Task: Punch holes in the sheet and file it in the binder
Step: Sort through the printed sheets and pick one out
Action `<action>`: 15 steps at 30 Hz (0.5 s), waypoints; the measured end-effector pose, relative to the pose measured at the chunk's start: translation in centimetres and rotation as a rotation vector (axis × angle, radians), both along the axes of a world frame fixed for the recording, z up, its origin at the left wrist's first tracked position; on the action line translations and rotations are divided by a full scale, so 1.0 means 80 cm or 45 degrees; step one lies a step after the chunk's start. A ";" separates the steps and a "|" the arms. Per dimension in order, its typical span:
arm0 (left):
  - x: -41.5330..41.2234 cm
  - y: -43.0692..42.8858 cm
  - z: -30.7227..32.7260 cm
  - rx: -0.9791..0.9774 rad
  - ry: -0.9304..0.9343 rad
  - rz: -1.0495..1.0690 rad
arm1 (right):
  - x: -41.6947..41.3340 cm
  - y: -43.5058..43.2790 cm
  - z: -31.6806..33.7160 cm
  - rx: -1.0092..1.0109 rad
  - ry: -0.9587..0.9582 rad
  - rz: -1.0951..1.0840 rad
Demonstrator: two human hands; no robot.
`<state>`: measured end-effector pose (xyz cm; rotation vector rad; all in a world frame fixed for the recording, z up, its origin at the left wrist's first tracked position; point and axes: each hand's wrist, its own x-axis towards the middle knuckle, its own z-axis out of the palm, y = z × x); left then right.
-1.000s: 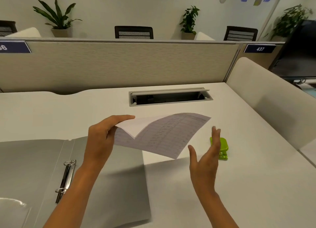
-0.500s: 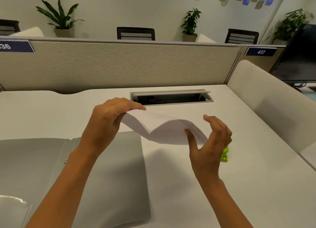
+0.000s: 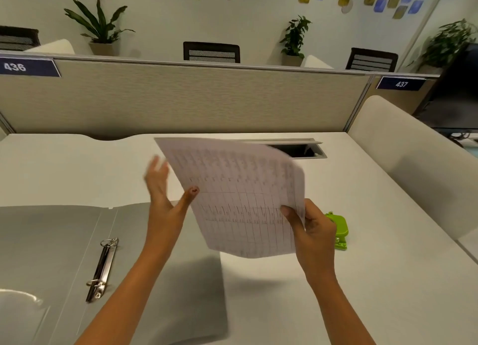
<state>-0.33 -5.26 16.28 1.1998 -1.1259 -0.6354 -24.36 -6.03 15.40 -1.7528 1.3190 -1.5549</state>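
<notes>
— Well, nearest us the binder (image 3: 64,241) lies open and flat on the table (image 3: 375,293), at the person's left. Its ring mechanism (image 3: 102,269) has nothing on it, and I cannot tell whether the rings are parted.

— And the hands?

— Just past it. The right hand (image 3: 314,230) pinches the sheet (image 3: 240,197) at its lower right edge, with the thumb on the printed face and the rest curled behind. The left hand (image 3: 164,197) is spread, fingers (image 3: 156,168) straight and apart, and only the thumb touches the paper near its left edge. It is blurred, so I won't swear to more.

— So the sheet is in the air?

— Yes, held up clear of the table and tilted, print towards the person, between the two hands. I see no holes in it.

— Punching is next, then?

— I'd think so. The green hole punch (image 3: 340,228) stands on the table just beyond the right hand, partly hidden by it. To do it well, I'd square the page, steady one long edge with both hands, and slide it fully into the slot, centred, before pressing. Otherwise the holes may miss the rings.

— Anything further back?

— The cable tray (image 3: 307,150) set into the table, lid raised, then the partition (image 3: 181,98). Beyond that are the plants and chair backs.
</notes>
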 end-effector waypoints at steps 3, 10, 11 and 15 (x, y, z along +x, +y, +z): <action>-0.011 0.009 -0.024 0.224 0.070 -0.139 | 0.001 0.001 -0.010 0.170 -0.181 0.013; -0.042 0.009 -0.029 0.099 0.036 -0.037 | 0.001 0.004 -0.020 0.230 -0.350 -0.097; -0.047 0.009 -0.028 0.084 0.031 -0.025 | 0.000 0.003 -0.018 0.221 -0.373 -0.107; -0.064 0.008 -0.031 0.074 0.032 -0.052 | -0.009 0.002 -0.024 0.241 -0.408 -0.152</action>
